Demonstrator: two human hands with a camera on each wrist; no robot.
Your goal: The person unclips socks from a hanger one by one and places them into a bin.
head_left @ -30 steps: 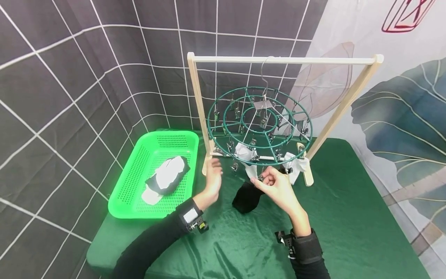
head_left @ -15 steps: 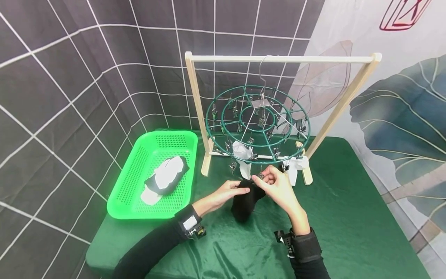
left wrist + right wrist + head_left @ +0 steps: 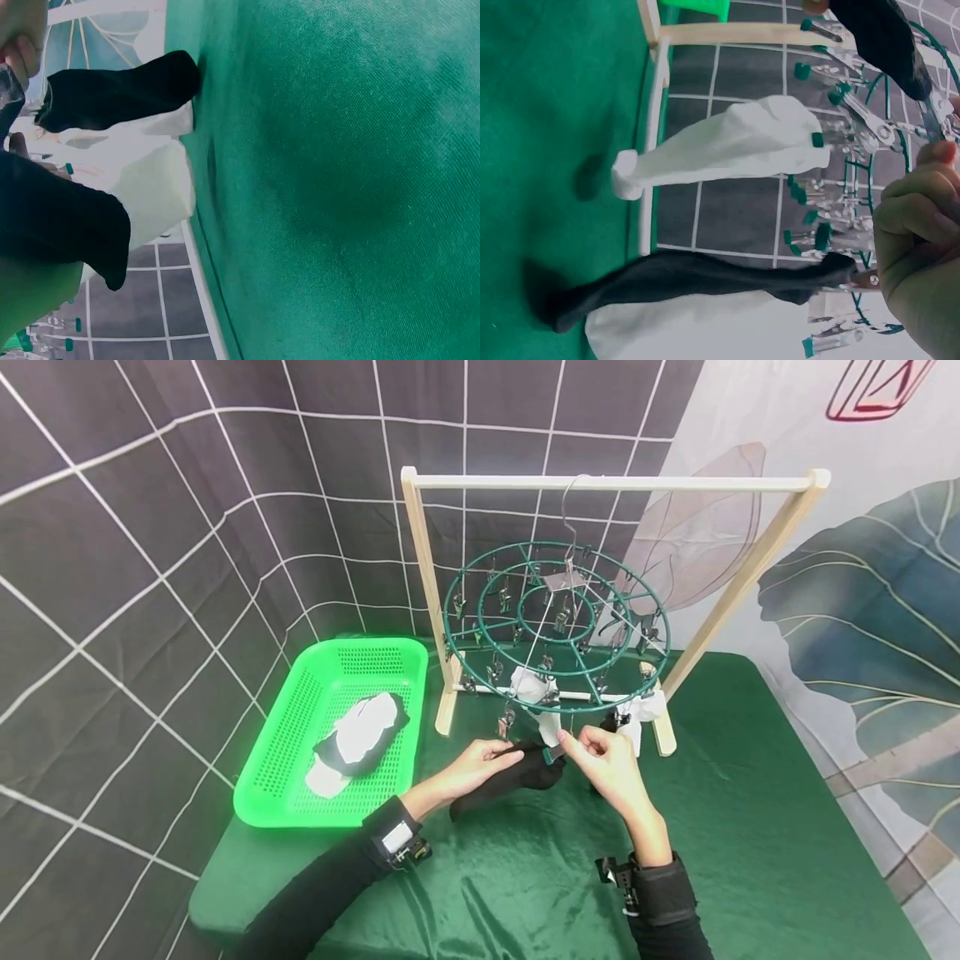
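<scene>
My left hand (image 3: 474, 770) pinches a black sock (image 3: 534, 772), which stretches sideways between my hands with its loose end drooping to the left. At the sock's other end, my right hand (image 3: 613, 770) pinches a metal clip (image 3: 553, 753) with a green tip. The right wrist view shows this clip right at the sock's edge. Beside it a white sock (image 3: 735, 142) hangs from another clip of the round green drying hanger (image 3: 480, 681). Farther right hang a second black sock (image 3: 690, 281) and more white cloth (image 3: 697, 330).
A wooden rack (image 3: 615, 483) carries the hanger by its hook. On the left a bright green basket (image 3: 258, 810) holds white and black cloth items (image 3: 363, 735). Several unused clips dangle from the rings. Green cloth (image 3: 765, 827) covers the table.
My left hand has come in from beside the rack's left leg and taken hold of the black sock. The sock, earlier hanging down, is now drawn out leftward. My right hand stays at the clip.
</scene>
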